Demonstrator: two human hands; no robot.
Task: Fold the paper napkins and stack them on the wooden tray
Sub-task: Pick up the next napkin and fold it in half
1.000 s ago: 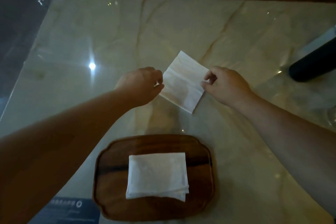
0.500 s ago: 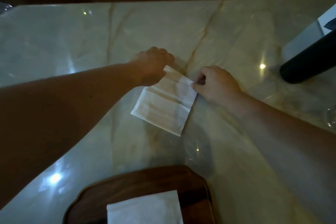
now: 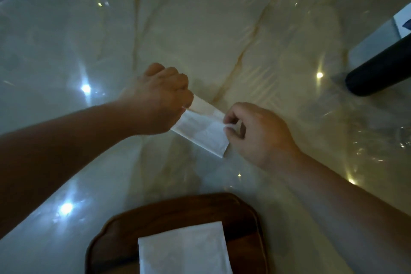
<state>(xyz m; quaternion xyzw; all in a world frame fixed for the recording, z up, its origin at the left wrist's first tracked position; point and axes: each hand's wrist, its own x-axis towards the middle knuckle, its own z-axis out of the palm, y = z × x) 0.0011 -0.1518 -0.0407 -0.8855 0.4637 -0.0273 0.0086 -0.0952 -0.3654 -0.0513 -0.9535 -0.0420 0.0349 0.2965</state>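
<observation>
The napkin (image 3: 201, 131), just above the tabletop (image 3: 200, 40) beyond the tray (image 3: 242, 213), is pinched at opposite ends by both hands (image 3: 160, 98) (image 3: 258, 131); corners should meet squarely before creasing.

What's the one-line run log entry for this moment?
left hand: grip on napkin | right hand: grip on napkin | fold: unfinished | tray: holds folded stack
</observation>
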